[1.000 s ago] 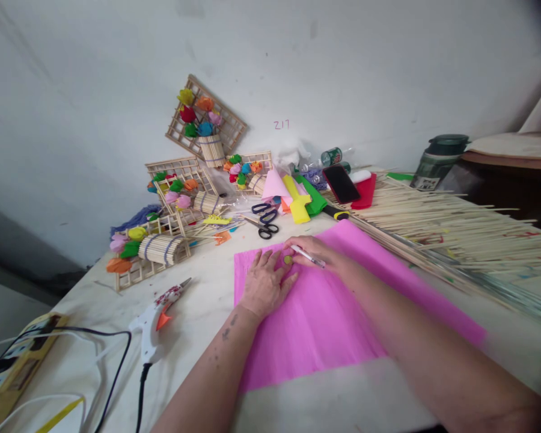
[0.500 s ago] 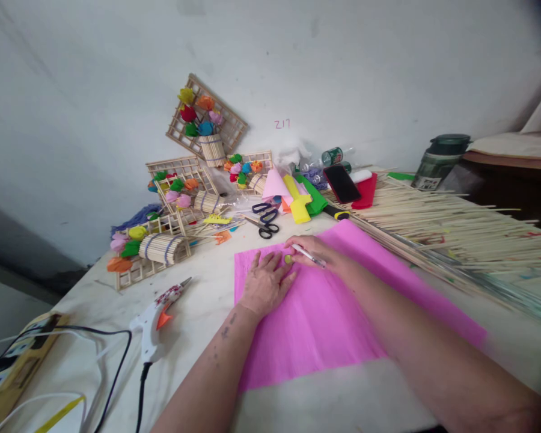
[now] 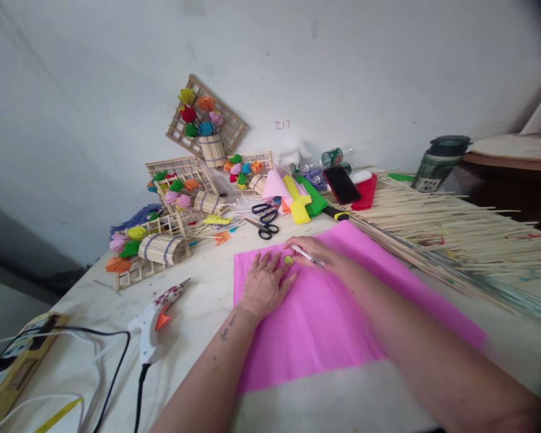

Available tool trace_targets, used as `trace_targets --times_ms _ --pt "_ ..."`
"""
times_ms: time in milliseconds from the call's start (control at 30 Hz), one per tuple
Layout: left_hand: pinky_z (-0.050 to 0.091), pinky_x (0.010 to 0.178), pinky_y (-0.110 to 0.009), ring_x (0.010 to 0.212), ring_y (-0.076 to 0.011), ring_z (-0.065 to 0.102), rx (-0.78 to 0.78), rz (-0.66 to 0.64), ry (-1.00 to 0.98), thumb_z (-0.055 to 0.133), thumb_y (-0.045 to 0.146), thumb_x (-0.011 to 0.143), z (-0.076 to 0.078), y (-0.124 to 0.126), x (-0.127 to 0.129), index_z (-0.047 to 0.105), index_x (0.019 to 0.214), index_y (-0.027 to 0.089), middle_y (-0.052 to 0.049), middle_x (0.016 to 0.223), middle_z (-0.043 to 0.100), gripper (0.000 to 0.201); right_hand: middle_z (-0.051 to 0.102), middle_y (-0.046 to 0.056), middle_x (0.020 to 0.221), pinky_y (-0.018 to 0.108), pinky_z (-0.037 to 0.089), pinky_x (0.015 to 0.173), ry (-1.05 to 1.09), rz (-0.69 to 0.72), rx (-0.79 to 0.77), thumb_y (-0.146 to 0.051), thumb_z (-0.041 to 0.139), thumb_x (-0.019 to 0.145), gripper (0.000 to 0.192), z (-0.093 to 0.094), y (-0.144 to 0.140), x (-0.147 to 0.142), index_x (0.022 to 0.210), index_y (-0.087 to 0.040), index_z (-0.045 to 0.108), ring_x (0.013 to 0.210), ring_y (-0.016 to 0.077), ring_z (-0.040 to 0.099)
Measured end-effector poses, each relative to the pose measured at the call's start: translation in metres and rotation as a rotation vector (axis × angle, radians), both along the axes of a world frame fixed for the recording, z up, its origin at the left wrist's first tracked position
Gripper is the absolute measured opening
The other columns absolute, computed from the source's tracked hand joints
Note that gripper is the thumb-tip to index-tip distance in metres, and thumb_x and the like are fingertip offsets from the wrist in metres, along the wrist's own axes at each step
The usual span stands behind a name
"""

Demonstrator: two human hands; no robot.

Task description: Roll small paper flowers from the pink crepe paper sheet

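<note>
A large sheet of pink crepe paper (image 3: 311,325) lies across the white table in front of me. My left hand (image 3: 265,284) rests flat on its upper left part, fingers spread. In my right hand (image 3: 318,251) is a slim white pen (image 3: 309,257), gripped between thumb and fingers close to the paper's far edge. A small round yellowish disc (image 3: 288,260) lies on the paper between the two hands. The pen's tip is hidden by my fingers. Just beyond the sheet are dark-handled scissors (image 3: 267,230).
To the left sit a hot glue gun (image 3: 151,334) and a power strip (image 3: 22,367) with cables. Paper-flower lattice frames (image 3: 162,249) stand behind. Paper scraps, a phone (image 3: 341,184), thin bamboo sticks (image 3: 455,225) and a green-lidded bottle (image 3: 442,162) fill the back and right.
Hardly anything differs. My right hand and the pen have shifted very slightly beside the disc; my left hand stays in place on the paper.
</note>
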State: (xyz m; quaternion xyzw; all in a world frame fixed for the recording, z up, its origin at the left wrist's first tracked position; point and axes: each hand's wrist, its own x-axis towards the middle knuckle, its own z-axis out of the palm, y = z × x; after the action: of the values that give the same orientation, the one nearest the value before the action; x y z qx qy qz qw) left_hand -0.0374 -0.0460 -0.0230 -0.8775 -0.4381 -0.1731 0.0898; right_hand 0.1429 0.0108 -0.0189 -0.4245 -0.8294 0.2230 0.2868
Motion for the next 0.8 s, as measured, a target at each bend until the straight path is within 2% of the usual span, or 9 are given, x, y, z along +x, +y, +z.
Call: trace_targets --times_ms 100,200,367,500,800 --pt "0.026 0.1 -0.05 0.116 -0.025 0.043 0.008 0.005 -0.005 0.037 0.042 0.086 0.0 0.0 -0.001 0.053 0.115 0.028 -0.006 0.121 0.053 0.036 0.063 0.002 0.08 0.024 0.042 0.065 0.061 -0.131 -0.037 -0.021 0.047 0.073 0.026 0.005 -0.003 -0.002 0.096 -0.019 0.058 0.073 0.0142 0.057" --pt "0.027 0.1 -0.049 0.115 -0.024 0.043 0.011 0.001 -0.001 0.037 0.042 0.086 0.0 0.0 -0.003 0.053 0.115 0.028 -0.006 0.121 0.053 0.035 0.063 0.001 0.069 0.025 0.043 0.063 0.171 -0.238 -0.084 -0.023 0.043 0.076 0.025 0.007 -0.003 -0.006 0.096 -0.019 0.058 0.064 0.0135 0.057" --pt "0.027 0.1 -0.046 0.115 -0.0236 0.044 0.007 0.01 0.037 0.035 0.042 0.087 0.002 0.0 -0.003 0.052 0.116 0.028 -0.006 0.121 0.053 0.037 0.063 0.0 0.062 0.024 0.043 0.061 0.185 -0.258 -0.064 -0.029 0.044 0.077 0.022 0.001 0.0 -0.009 0.091 -0.019 0.058 0.061 0.0127 0.058" --pt "0.028 0.1 -0.045 0.115 -0.023 0.044 0.004 0.022 0.062 0.033 0.042 0.088 0.003 -0.001 -0.003 0.051 0.116 0.028 -0.006 0.123 0.052 0.037 0.064 -0.002 0.063 0.021 0.042 0.06 0.162 -0.282 -0.031 -0.023 0.045 0.074 0.021 -0.004 0.0 -0.009 0.089 -0.023 0.06 0.064 0.0118 0.059" --pt "0.03 0.099 -0.046 0.118 -0.0259 0.041 0.001 0.03 0.095 0.031 0.045 0.088 0.0 -0.001 -0.002 0.044 0.124 0.028 -0.008 0.125 0.049 0.043 0.065 -0.002 0.067 0.02 0.039 0.055 0.089 -0.339 0.059 -0.02 0.048 0.07 0.023 -0.003 -0.004 -0.011 0.086 -0.024 0.063 0.064 0.0126 0.058"
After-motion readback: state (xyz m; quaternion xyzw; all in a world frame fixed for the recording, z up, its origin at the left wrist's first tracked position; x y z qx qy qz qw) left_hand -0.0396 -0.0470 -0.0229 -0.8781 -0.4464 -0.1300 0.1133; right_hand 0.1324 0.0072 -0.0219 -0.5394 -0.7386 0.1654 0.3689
